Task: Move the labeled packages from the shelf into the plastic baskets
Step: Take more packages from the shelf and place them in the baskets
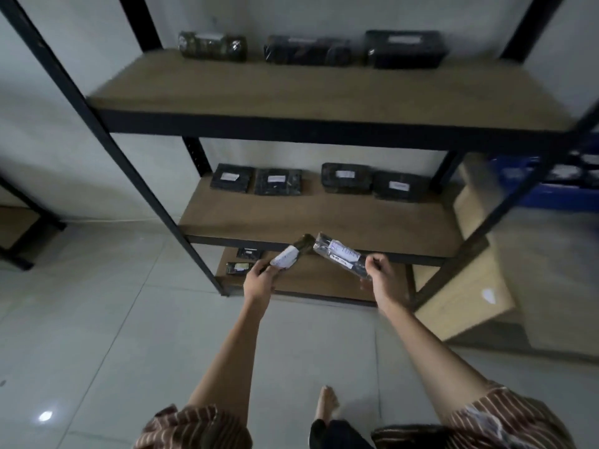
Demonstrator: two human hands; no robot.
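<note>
I count three dark packages on the top shelf [324,89], four on the middle shelf [308,218], two on the bottom. My left hand [259,280] grips one labeled package [290,256]; my right hand [381,275] pinches another package [340,254], both held before the rack.

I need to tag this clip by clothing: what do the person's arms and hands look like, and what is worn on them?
Left hand and right hand are bare: no gloves, rings or watch visible. Forearms are uncovered; loose short sleeves in brown with thin pale stripes end near the elbows.
</note>
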